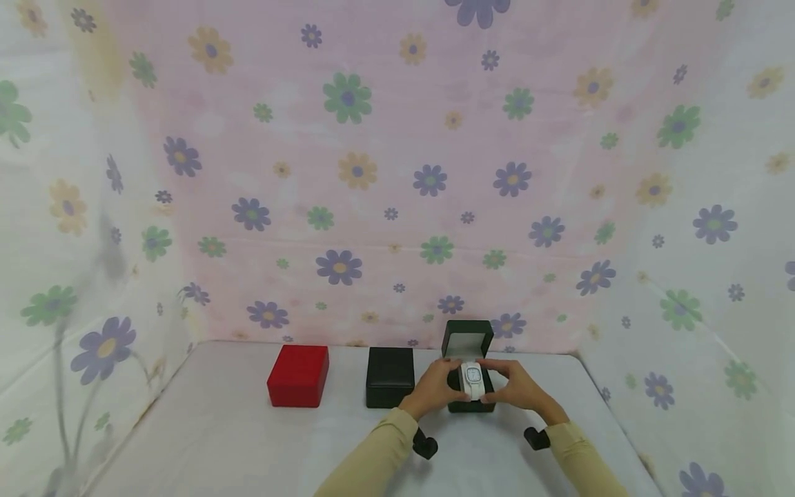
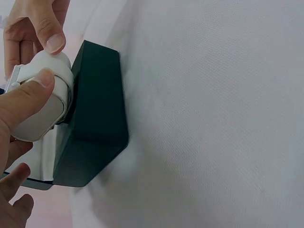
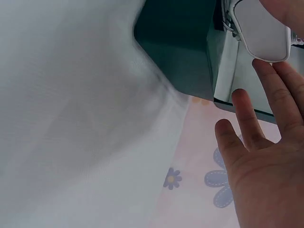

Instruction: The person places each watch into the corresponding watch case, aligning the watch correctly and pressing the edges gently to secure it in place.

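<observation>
A white-strapped wristwatch is wrapped round a pale cushion over a dark green watch box. The box's lid stands raised at the back, pale inside. From the left, my left hand grips the watch and cushion, its thumb on the strap in the left wrist view. My right hand holds the other side between thumb and fingers. In the right wrist view its fingertips meet the cushion's end, while the other fingers spread below. The watch face points up toward the head camera.
To the left of the green box sits a closed black box, close to my left hand. Farther left is a closed red box. All stand on a white-covered table, with a flowered cloth hanging behind.
</observation>
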Motion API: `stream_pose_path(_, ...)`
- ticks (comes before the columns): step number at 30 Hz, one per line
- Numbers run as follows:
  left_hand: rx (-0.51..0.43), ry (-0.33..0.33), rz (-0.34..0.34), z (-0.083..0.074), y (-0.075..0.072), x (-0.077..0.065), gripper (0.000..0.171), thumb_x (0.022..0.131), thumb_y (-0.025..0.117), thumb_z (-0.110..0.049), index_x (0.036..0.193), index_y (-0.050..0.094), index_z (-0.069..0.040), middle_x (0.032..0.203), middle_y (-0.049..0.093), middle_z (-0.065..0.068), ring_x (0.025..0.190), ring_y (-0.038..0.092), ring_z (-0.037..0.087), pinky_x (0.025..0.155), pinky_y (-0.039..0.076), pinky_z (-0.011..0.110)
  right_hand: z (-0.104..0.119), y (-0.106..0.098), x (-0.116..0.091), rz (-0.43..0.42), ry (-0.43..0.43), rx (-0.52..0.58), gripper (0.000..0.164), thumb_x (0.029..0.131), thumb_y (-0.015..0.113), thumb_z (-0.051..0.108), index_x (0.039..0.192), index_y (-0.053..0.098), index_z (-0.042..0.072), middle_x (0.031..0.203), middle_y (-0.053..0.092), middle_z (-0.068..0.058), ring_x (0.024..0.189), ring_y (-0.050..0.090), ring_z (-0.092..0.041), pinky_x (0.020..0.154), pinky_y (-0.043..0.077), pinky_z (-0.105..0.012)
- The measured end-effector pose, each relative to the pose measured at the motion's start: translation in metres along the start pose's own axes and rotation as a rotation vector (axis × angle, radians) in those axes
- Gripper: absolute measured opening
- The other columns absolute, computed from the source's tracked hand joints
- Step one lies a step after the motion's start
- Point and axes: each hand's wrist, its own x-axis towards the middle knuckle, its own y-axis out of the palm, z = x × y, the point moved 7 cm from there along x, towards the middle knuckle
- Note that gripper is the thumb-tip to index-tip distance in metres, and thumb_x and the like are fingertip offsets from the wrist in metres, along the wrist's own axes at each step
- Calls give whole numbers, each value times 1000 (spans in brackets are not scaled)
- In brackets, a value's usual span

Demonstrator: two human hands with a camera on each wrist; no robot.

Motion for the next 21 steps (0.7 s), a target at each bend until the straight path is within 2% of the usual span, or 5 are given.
stream_pose_path(8, -73, -39, -23, 7, 7, 11, 70, 83, 86, -15, 143, 55, 1, 147, 52, 25, 135, 51, 41, 111, 45, 56, -15, -2, 11, 24, 37, -34, 74, 76, 90, 16, 140, 57, -4, 140, 60, -24, 132, 51, -50, 108, 36, -73)
stream_pose_path(13, -76, -69, -25, 16, 15, 16, 71, 83, 86, -17, 144, 55, 0, 150, 47, 27, 138, 47, 44, 111, 45, 57, -22, -3, 13, 24, 73, -35, 74, 75, 90, 15, 140, 58, -2, 140, 60, -23, 133, 50, -50, 109, 35, -73)
stream_pose_path(21, 3, -16, -35, 24, 21, 18, 67, 82, 87, -19, 140, 58, -1, 147, 49, 30, 134, 50, 46, 111, 44, 57, -30, 5, 16, 35, 106, -69, 72, 75, 90, 14, 139, 59, -1, 140, 61, -21, 134, 50, -49, 108, 35, -74)
